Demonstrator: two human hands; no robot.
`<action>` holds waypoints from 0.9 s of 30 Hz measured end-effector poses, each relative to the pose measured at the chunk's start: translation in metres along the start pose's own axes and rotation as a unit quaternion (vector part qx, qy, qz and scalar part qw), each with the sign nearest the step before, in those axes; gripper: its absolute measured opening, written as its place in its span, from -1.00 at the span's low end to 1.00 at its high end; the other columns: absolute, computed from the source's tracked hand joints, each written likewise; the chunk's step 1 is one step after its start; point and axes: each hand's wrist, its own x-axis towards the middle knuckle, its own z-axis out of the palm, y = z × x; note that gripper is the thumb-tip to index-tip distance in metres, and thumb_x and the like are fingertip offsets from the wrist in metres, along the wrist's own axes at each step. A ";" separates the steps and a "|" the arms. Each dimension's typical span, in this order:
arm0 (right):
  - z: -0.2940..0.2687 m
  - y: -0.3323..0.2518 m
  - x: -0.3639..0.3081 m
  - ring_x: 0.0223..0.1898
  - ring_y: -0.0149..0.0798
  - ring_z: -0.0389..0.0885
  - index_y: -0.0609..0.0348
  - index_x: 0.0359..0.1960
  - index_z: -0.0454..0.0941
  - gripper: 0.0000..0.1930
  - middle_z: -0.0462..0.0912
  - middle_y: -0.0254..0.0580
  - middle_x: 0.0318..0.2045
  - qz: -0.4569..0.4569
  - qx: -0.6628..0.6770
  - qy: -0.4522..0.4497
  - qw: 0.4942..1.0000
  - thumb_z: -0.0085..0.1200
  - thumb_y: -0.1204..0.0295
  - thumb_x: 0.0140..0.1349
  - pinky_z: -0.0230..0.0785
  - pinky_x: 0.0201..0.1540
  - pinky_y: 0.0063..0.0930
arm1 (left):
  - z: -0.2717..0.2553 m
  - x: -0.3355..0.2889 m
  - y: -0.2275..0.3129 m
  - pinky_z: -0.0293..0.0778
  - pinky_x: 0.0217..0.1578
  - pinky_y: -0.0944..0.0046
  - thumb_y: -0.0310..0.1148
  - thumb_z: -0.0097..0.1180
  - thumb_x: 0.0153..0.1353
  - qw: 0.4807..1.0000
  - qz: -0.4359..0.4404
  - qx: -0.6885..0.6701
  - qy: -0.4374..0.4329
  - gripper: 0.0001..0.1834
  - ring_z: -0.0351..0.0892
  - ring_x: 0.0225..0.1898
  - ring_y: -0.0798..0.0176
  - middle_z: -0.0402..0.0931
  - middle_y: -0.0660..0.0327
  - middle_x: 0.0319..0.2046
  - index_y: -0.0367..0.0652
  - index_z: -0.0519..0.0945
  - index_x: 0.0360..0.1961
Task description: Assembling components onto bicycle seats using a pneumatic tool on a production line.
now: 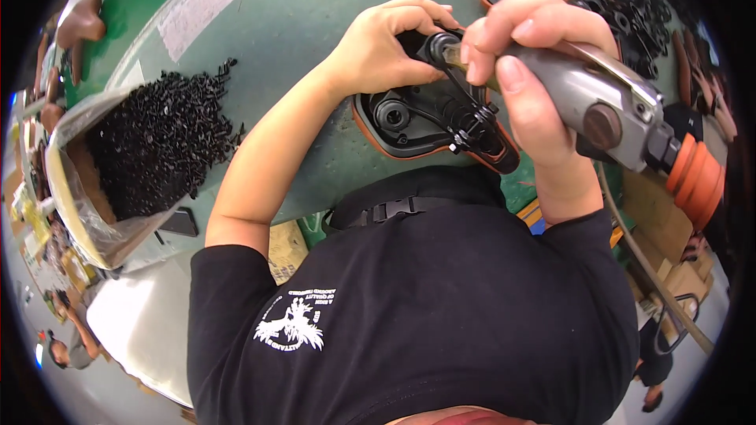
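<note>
A bicycle saddle (370,127) with an orange-brown rim lies upside down on the green table in front of me, its black underside and metal fittings facing up. My left hand (390,43) curls its thumb and fingers round a round black fitting (443,49) at the far side of the saddle. In my right hand (539,63) is a silver pneumatic driver (592,102), held with its nose pointing left at that fitting. My right fingers cover part of the tool's front, so whether its tip touches the fitting cannot be made out.
A plastic-lined box (67,189) at the left spills small black parts (161,138) onto the table (291,8). A dark phone-like slab (181,222) lies beside it. More saddles and black fittings (638,12) crowd the far right. An orange coiled hose (697,181) trails from the driver.
</note>
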 end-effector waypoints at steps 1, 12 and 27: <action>-0.002 0.003 0.001 -0.36 -0.24 0.59 0.15 -0.04 0.38 -0.75 0.58 0.02 -0.20 0.004 0.012 -0.018 1.000 0.04 0.68 0.31 0.57 -0.08 -0.12 | 0.001 -0.001 -0.004 0.56 0.24 0.09 -0.47 0.56 -0.18 1.000 0.011 0.001 0.004 -0.63 0.64 0.23 0.05 0.71 0.14 0.04 -0.26 0.63 -0.33; 0.006 0.011 0.005 -0.35 -0.24 0.63 0.19 0.10 0.39 -0.66 0.61 0.33 0.03 0.059 -0.027 -0.008 0.998 0.06 0.66 0.32 0.56 -0.11 -0.25 | 0.006 -0.005 -0.004 0.61 0.12 0.16 -0.38 0.51 -0.15 0.999 -0.043 0.029 0.003 -0.63 0.72 0.05 0.07 0.72 0.18 -0.01 -0.25 0.65 -0.29; -0.073 0.010 -0.076 -0.54 -0.28 0.65 0.20 -0.19 0.53 -0.86 0.69 -0.02 -0.20 0.264 -0.024 0.367 0.892 0.16 0.66 0.27 0.53 -0.39 -0.38 | -0.240 -0.101 -0.072 0.58 -0.06 0.28 -0.39 0.41 0.28 0.807 -0.112 0.196 0.546 -0.72 0.67 -0.18 0.28 0.72 0.16 -0.19 -0.38 0.70 -0.09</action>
